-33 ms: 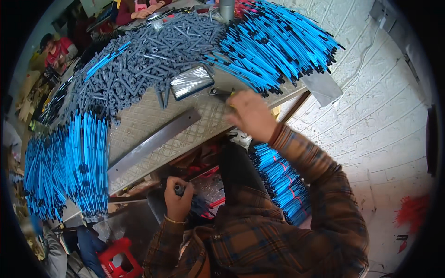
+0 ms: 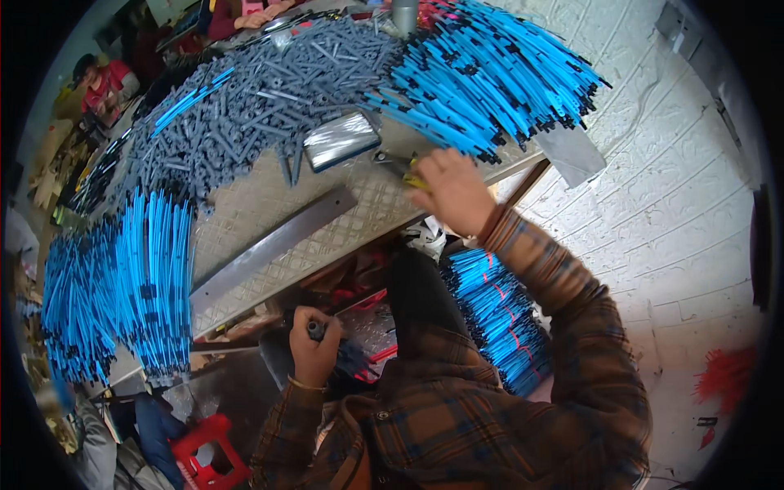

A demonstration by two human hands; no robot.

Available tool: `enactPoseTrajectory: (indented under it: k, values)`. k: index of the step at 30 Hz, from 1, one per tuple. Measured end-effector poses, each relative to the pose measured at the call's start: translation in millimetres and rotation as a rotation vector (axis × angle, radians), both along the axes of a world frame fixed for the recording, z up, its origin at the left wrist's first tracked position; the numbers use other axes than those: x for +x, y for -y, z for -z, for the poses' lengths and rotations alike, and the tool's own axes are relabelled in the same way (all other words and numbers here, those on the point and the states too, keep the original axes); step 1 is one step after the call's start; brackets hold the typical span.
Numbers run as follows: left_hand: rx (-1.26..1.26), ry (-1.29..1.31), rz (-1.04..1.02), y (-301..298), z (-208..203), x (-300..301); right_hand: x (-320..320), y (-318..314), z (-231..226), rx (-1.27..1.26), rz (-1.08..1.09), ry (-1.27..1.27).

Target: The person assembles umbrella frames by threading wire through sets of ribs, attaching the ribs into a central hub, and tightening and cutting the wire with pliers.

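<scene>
My left hand (image 2: pixel 314 347) is held low in front of my body, below the table edge. Its fingers are wrapped round a dark grey tube-shaped piece (image 2: pixel 316 331), whose round end pokes out at the top. Over the table's near right edge, my right hand (image 2: pixel 453 192) has its fingers curled at the handle of yellow-handled pliers (image 2: pixel 416 175). The pliers' dark metal head lies on the tabletop, pointing left. Part of the handle is hidden by my fingers. Just beyond is a small box wrapped in shiny clear film (image 2: pixel 343 140).
A flat steel bar (image 2: pixel 273 245) lies along the table's front edge. Behind it spreads a large heap of grey plastic pieces (image 2: pixel 269 106). Blue rods with black fittings (image 2: pixel 490 73) are piled right, more (image 2: pixel 155 278) left. Blue bundles stand below. A red stool (image 2: pixel 208 449) is lower left; people sit beyond.
My right hand has shifted slightly right, showing more of the yellow handle. The left hand keeps its grip on the grey piece. The whole view has moved a little.
</scene>
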State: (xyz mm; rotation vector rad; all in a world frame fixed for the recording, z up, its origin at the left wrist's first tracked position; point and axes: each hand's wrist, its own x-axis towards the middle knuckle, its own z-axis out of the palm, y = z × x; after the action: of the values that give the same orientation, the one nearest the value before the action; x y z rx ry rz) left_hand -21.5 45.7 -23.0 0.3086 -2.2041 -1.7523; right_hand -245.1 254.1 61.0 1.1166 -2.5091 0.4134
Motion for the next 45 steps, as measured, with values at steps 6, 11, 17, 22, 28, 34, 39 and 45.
enactPoseTrajectory:
  k: [6,11,17,22,28,34,39,45]
  values:
    - [0.027,-0.127,-0.054,-0.8,-15.2,-7.6,-40.3,-16.4,23.3,0.206,-0.001,-0.248]
    - [-0.059,-0.101,-0.076,9.2,-8.7,5.2,14.4,-7.6,-18.5,-0.098,-0.417,0.607]
    - [-0.244,-0.154,-0.034,3.1,-28.4,9.0,76.9,23.2,-18.0,0.213,-0.65,0.105]
    - [-0.19,-0.13,-0.009,2.4,-24.6,14.2,78.6,31.2,-8.9,0.202,-0.665,-0.21]
    - [-0.158,-0.028,0.02,1.4,-24.3,16.5,77.9,34.6,-5.8,0.197,-0.666,-0.238]
    - [-0.195,-0.037,0.011,3.9,-14.4,14.5,75.3,31.9,-13.0,0.323,-0.714,-0.156]
    - [-0.123,0.032,0.127,6.1,-25.6,22.2,73.2,22.0,-17.9,0.417,-0.769,-0.039]
    - [-0.046,0.028,0.304,11.7,-30.2,33.4,69.2,17.4,10.1,0.518,-0.799,1.115]
